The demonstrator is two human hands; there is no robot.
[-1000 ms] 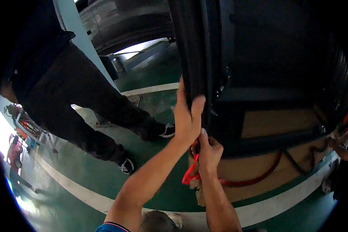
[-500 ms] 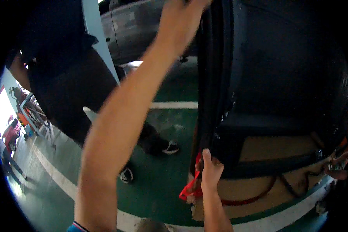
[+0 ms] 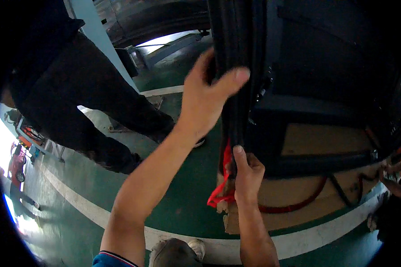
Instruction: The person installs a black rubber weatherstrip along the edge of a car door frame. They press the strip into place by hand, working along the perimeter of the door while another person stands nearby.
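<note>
A large dark panel (image 3: 307, 58), which looks like a car door, stands with its ribbed black edge (image 3: 234, 93) toward me. My left hand (image 3: 209, 95) is around the middle of that edge, thumb on the near side and fingers partly hidden behind it. Lower down, my right hand (image 3: 248, 175) is closed on the bottom part of the edge, thumb pointing up along it. A crumpled red cloth (image 3: 220, 196) hangs beside the right hand's fingers, partly hidden behind the edge.
Flattened cardboard (image 3: 294, 216) lies under the panel, with a dark red hose (image 3: 294, 207) across it. Another person's legs (image 3: 80, 102) stand close on the left. At the far right is someone's hand (image 3: 393, 171). A car (image 3: 151, 20) stands beyond a pale post (image 3: 96, 33).
My left hand has come down from the top of the panel's edge to its middle. The right hand keeps its hold low on the edge. The view has shifted slightly.
</note>
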